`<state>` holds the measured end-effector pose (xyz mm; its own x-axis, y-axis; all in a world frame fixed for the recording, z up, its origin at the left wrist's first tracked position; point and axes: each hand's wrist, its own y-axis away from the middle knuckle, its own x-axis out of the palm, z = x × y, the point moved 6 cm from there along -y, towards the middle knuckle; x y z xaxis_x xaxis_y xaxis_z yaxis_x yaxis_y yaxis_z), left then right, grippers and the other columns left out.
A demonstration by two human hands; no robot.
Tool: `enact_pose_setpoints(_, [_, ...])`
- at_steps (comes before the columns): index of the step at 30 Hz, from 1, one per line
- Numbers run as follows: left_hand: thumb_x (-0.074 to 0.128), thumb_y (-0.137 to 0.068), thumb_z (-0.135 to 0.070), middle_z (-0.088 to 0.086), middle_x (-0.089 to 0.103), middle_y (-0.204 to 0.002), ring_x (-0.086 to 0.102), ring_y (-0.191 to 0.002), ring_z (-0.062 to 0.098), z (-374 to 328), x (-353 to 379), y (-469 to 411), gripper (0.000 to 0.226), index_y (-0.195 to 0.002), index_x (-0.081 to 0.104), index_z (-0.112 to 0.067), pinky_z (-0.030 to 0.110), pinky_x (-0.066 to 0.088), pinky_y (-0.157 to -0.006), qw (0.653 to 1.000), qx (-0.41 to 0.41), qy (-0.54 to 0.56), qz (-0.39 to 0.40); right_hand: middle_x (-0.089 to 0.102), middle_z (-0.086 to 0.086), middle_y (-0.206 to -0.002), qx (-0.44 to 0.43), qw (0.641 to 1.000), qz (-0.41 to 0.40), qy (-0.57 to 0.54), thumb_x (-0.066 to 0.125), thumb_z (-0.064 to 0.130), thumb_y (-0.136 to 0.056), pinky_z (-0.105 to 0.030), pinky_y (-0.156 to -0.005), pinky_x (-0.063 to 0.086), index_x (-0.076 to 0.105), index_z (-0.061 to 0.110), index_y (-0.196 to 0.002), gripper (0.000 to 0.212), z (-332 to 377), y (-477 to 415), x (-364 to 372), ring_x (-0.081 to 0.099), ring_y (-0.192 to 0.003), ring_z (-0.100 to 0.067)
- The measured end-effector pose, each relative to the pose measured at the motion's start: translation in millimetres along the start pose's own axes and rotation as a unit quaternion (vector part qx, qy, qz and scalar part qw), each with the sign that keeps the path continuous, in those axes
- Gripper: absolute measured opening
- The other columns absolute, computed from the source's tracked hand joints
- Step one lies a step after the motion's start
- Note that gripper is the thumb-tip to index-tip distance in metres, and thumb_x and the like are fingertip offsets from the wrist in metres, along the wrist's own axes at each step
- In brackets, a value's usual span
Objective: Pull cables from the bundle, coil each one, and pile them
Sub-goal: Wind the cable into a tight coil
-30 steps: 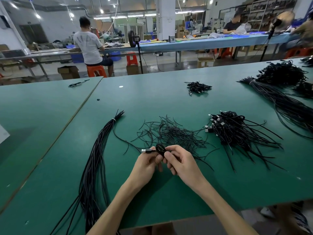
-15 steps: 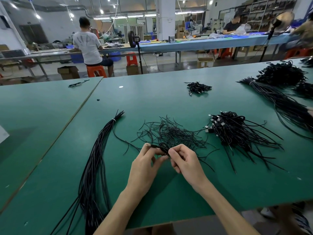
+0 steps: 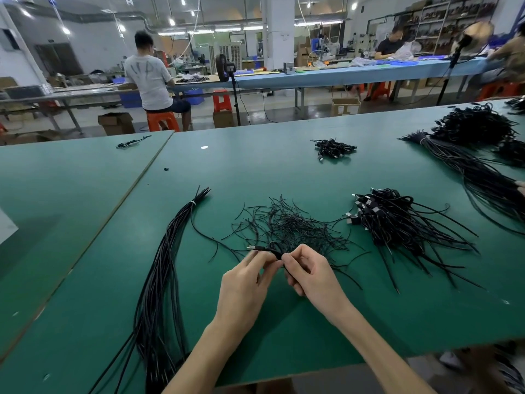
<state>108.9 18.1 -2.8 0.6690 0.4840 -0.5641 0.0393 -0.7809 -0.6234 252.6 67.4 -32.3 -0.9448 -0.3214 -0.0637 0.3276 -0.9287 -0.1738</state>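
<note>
Head view: left hand [image 3: 244, 282] and right hand [image 3: 312, 277] pinch small black coiled cable [image 3: 274, 248], frame centre. Pile of coiled black cables [image 3: 397, 220] centre-right; long tied black cable bundle [image 3: 164, 265] lower left thick, much likely left.

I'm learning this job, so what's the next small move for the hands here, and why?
Probably carry the coiled cable right to the pile of coiled cables. The left hand and right hand both pinch it, it looks already looped, and that pile seems to hold the finished ones. Whether it is tied off, I cannot tell.
</note>
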Motion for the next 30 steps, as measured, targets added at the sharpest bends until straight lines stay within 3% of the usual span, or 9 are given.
enact_pose_setpoints(3, [0.063, -0.101, -0.029, -0.015, 0.062, -0.082, 0.057, -0.064, 0.012, 0, 3, 1, 0.008, -0.098, 0.064, -0.021, 0.034, 0.051, -0.059, 1.000, 0.012, 0.001, 0.018, 0.060, -0.001, -0.066, -0.012, 1.000, 0.012, 0.014, 0.059, 0.036, -0.102, -0.023, -0.051, 0.042, 0.058, 0.011, -0.090, 0.028, 1, 1, 1, 0.046, -0.052, -0.012])
enact_pose_setpoints(8, [0.055, -0.106, -0.028, -0.012, 0.056, -0.077, 0.050, -0.065, 0.015, 8, 9, 1, 0.014, -0.093, 0.052, -0.024, 0.033, 0.046, -0.058, 0.999, -0.008, -0.002, 0.042, 0.063, 0.000, -0.069, -0.022, 0.995, 0.042, 0.084, 0.056, 0.033, -0.105, -0.031, -0.055, 0.043, 0.058, 0.017, -0.091, 0.021, -3, 2, 7, 0.049, -0.058, -0.014])
enact_pose_setpoints(13, [0.050, -0.107, -0.032, -0.009, 0.057, -0.072, 0.051, -0.065, 0.016, 21, 16, -1, 0.019, -0.089, 0.047, -0.028, 0.037, 0.047, -0.060, 0.993, -0.071, 0.037, 0.089, 0.066, 0.011, -0.077, -0.020, 0.987, 0.044, 0.155, 0.059, 0.030, -0.103, -0.017, -0.062, 0.043, 0.057, 0.022, -0.104, 0.009, -9, 2, 10, 0.054, -0.062, -0.001])
enact_pose_setpoints(14, [0.050, -0.107, -0.031, -0.007, 0.058, -0.073, 0.051, -0.065, 0.017, 22, 16, -1, 0.018, -0.090, 0.048, -0.027, 0.039, 0.048, -0.060, 0.990, -0.078, 0.060, 0.097, 0.066, 0.012, -0.079, -0.013, 0.987, 0.044, 0.152, 0.060, 0.030, -0.103, -0.017, -0.065, 0.043, 0.057, 0.025, -0.112, 0.010, -11, 2, 11, 0.056, -0.065, 0.000])
enact_pose_setpoints(17, [0.053, -0.107, -0.027, -0.004, 0.062, -0.072, 0.050, -0.060, 0.020, 21, 16, -2, 0.018, -0.090, 0.052, -0.023, 0.038, 0.047, -0.057, 0.983, -0.093, 0.112, 0.110, 0.056, 0.013, -0.081, -0.011, 0.987, 0.046, 0.152, 0.059, 0.028, -0.103, -0.019, -0.070, 0.043, 0.040, 0.030, -0.151, 0.051, -10, 1, 12, 0.052, -0.066, 0.002])
enact_pose_setpoints(20, [0.055, -0.106, -0.019, -0.009, 0.053, -0.063, 0.039, -0.053, 0.012, 21, 15, -3, 0.022, -0.084, 0.054, -0.019, 0.026, 0.035, -0.050, 0.973, -0.128, 0.167, 0.100, 0.062, 0.019, -0.079, -0.052, 0.984, 0.047, 0.163, 0.062, 0.018, -0.102, -0.015, -0.066, 0.045, 0.042, 0.029, -0.153, 0.056, -5, 1, 12, 0.055, -0.065, 0.001])
enact_pose_setpoints(23, [0.053, -0.106, -0.011, -0.002, 0.042, -0.057, 0.033, -0.045, 0.015, 22, 20, -1, 0.026, -0.082, 0.048, -0.004, 0.025, 0.030, -0.043, 0.931, -0.189, 0.294, 0.107, 0.060, 0.016, -0.076, -0.088, 0.982, 0.019, 0.168, 0.064, 0.013, -0.100, -0.019, -0.065, 0.046, 0.046, 0.033, -0.146, 0.054, 0, 0, 9, 0.054, -0.065, -0.005])
enact_pose_setpoints(30, [0.060, -0.101, -0.020, 0.000, 0.036, -0.061, 0.032, -0.043, 0.012, 21, 27, 1, 0.022, -0.085, 0.053, -0.006, 0.019, 0.027, -0.040, 0.820, -0.274, 0.477, 0.158, 0.070, 0.006, -0.090, -0.102, 0.991, 0.010, 0.090, 0.066, 0.011, -0.099, -0.018, -0.071, 0.051, 0.040, 0.042, -0.127, 0.049, 5, 4, 7, 0.067, -0.071, -0.015])
